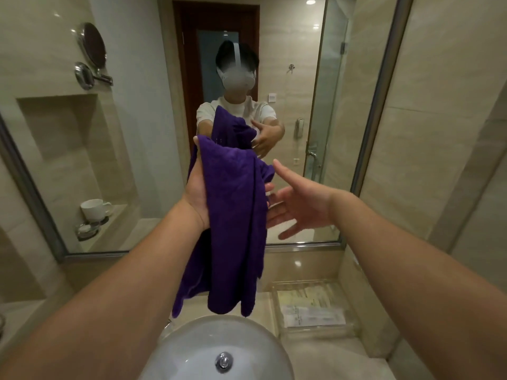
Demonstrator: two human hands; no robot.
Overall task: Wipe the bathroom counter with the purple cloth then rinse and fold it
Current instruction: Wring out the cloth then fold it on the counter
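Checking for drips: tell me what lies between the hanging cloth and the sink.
Nothing: in the head view the purple cloth hangs from the left hand over the sink, bare air between.

The cloth (pixel 233 215) hangs from the left hand (pixel 197 193), above the basin (pixel 192 349) and in front of the mirror (pixel 315 78). The right hand (pixel 299 209) is just right of the cloth, fingers spread, seemingly not touching it. The basin sits at the near edge of the counter (pixel 356 360), its drain (pixel 224 360) below the cloth's hanging end. Right of the basin, a tray (pixel 315 286) lies on the counter against the right wall, with papers (pixel 312 314) in it. The mirror stands behind the counter. Reflected at the mirror's lower left, a cup (pixel 93 208) rests on a ledge.
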